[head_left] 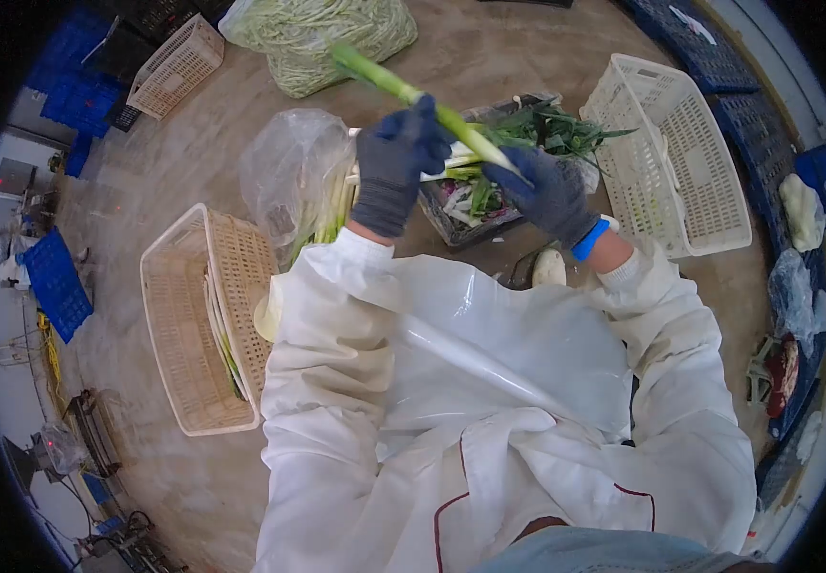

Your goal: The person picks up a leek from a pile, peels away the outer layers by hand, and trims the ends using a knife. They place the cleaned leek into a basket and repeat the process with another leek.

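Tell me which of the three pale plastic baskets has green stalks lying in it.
The tan basket by the left sleeve: stalks lie along its wall. The other two show none.

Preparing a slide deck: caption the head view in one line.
Gloved left hand and right hand hold a long green stalk over a crate of trimmings.

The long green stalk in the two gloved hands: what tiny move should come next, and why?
Probably the right hand should pull an outer layer off the stalk and drop it into the dark crate just below. The left hand grips the stalk steady, the right pinches its pale end, and leafy scraps lie in that crate.
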Demonstrator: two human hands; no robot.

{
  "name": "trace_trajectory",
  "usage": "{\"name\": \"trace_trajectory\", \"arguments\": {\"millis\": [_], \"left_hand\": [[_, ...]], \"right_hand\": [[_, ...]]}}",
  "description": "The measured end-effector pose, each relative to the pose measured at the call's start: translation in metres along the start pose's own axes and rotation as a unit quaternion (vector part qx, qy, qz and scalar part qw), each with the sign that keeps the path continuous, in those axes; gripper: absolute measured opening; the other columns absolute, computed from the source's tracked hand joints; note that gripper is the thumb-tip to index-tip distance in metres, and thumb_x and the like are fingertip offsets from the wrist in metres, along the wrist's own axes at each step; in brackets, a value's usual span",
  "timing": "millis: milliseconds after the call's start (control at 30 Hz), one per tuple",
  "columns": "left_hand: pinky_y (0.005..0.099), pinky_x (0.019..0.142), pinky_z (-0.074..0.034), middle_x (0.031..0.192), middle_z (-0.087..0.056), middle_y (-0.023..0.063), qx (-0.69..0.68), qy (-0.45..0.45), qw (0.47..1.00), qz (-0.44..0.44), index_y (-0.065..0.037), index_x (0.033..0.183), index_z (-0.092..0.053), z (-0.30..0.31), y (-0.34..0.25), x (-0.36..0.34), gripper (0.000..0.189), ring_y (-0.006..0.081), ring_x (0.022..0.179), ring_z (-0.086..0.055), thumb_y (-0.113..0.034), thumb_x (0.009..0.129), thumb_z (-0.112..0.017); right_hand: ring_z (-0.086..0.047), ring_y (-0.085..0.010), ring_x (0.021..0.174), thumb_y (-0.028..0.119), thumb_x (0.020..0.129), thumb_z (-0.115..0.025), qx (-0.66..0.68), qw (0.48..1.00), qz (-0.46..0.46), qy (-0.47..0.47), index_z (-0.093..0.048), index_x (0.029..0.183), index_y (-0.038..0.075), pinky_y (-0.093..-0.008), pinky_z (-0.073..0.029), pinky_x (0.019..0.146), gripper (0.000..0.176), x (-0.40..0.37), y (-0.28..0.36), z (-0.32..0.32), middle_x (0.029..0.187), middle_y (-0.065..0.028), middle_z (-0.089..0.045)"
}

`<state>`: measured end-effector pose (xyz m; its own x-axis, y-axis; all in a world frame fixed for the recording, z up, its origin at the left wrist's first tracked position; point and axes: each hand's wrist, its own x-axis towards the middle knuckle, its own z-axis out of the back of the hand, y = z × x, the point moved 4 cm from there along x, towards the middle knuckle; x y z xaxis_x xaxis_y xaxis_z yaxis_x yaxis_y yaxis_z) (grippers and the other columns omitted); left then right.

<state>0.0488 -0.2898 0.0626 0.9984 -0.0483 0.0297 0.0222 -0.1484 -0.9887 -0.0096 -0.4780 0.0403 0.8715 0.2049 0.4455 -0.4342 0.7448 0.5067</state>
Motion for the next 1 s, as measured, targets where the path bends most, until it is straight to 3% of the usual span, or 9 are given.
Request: {"name": "trace_trajectory", "arguments": {"millis": [33,133,267,333,467,633,733,833,1000], "left_hand": [[0.0242,0.048,-0.043,0.064,-0.063,0.0069,-0.089,0.000,0.996,0.014,0.002,0.083,-0.068,0.003,-0.002,0.003,0.037,0.0104,0.050,-0.054,-0.033,0.093,-0.060],[0.0233,0.051,-0.044,0.068,-0.062,0.0074,-0.051,0.001,0.999,0.007,0.003,0.091,-0.066,0.022,-0.006,0.012,0.038,0.0110,0.053,-0.055,-0.034,0.095,-0.056],[0.0228,0.051,-0.043,0.065,-0.058,0.0031,-0.017,0.123,0.988,0.089,0.003,0.103,-0.064,-0.008,0.002,-0.005,0.040,0.0096,0.051,-0.051,-0.033,0.098,-0.048],[0.0228,0.050,-0.043,0.063,-0.057,0.0023,0.023,0.200,0.979,0.013,0.005,0.109,-0.063,-0.014,-0.004,-0.007,0.041,0.0097,0.051,-0.051,-0.031,0.099,-0.045],[0.0232,0.050,-0.044,0.066,-0.059,0.0025,0.036,0.186,0.982,-0.016,0.008,0.112,-0.061,-0.012,-0.001,-0.006,0.039,0.0103,0.053,-0.053,-0.023,0.099,-0.040],[0.0219,0.046,-0.042,0.065,-0.057,0.0060,-0.055,0.137,0.989,-0.019,0.007,0.106,-0.062,-0.018,0.009,-0.005,0.037,0.0106,0.045,-0.050,-0.022,0.098,-0.040],[0.0216,0.050,-0.044,0.071,-0.059,0.0070,0.044,0.162,0.978,-0.123,0.007,0.108,-0.060,-0.020,0.000,-0.008,0.038,0.0112,0.050,-0.053,-0.025,0.099,-0.040],[0.0223,0.053,-0.045,0.067,-0.058,0.0066,-0.164,0.182,0.969,0.016,0.006,0.110,-0.058,-0.021,0.011,-0.003,0.041,0.0111,0.054,-0.054,-0.029,0.100,-0.041],[0.0232,0.050,-0.042,0.059,-0.050,0.0010,-0.122,0.143,0.981,0.041,0.008,0.113,-0.060,-0.015,0.011,-0.006,0.044,0.0112,0.049,-0.049,-0.030,0.099,-0.042]], "right_hand": [[-0.061,-0.0313,0.063,0.039,0.087,-0.062,-0.016,1.000,0.011,-0.012,-0.066,0.099,0.008,-0.0420,-0.047,0.057,0.033,0.002,-0.003,0.002,0.075,-0.0135,-0.062],[-0.061,-0.0312,0.064,0.040,0.086,-0.063,-0.038,0.998,0.018,-0.043,-0.065,0.102,0.008,-0.0415,-0.048,0.057,0.036,0.003,-0.011,0.003,0.075,-0.0130,-0.062],[-0.062,-0.0289,0.063,0.041,0.085,-0.064,-0.054,0.995,0.028,-0.077,-0.064,0.105,0.010,-0.0400,-0.049,0.057,0.037,0.004,-0.002,0.008,0.073,-0.0109,-0.061],[-0.062,-0.0262,0.064,0.041,0.085,-0.064,-0.127,0.988,0.032,-0.077,-0.064,0.105,0.011,-0.0384,-0.049,0.056,0.036,0.002,0.007,0.009,0.074,-0.0088,-0.062],[-0.063,-0.0215,0.067,0.040,0.083,-0.065,-0.231,0.968,0.054,-0.086,-0.064,0.106,0.012,-0.0367,-0.049,0.058,0.036,0.003,0.017,0.011,0.078,-0.0051,-0.063],[-0.063,-0.0214,0.073,0.038,0.081,-0.066,-0.207,0.974,0.049,-0.080,-0.063,0.114,0.013,-0.0377,-0.048,0.062,0.041,0.004,0.014,0.012,0.085,-0.0048,-0.064],[-0.062,-0.0212,0.074,0.037,0.082,-0.066,-0.206,0.973,0.054,-0.087,-0.061,0.119,0.014,-0.0378,-0.047,0.062,0.044,0.004,0.009,0.013,0.086,-0.0048,-0.063],[-0.061,-0.0214,0.073,0.033,0.080,-0.068,-0.241,0.963,0.069,-0.096,-0.059,0.123,0.017,-0.0370,-0.048,0.061,0.047,0.007,0.008,0.016,0.084,-0.0040,-0.061],[-0.060,-0.0189,0.074,0.032,0.079,-0.067,-0.300,0.947,0.085,-0.082,-0.055,0.129,0.019,-0.0369,-0.047,0.062,0.053,0.006,0.013,0.012,0.081,-0.0015,-0.059]]}}
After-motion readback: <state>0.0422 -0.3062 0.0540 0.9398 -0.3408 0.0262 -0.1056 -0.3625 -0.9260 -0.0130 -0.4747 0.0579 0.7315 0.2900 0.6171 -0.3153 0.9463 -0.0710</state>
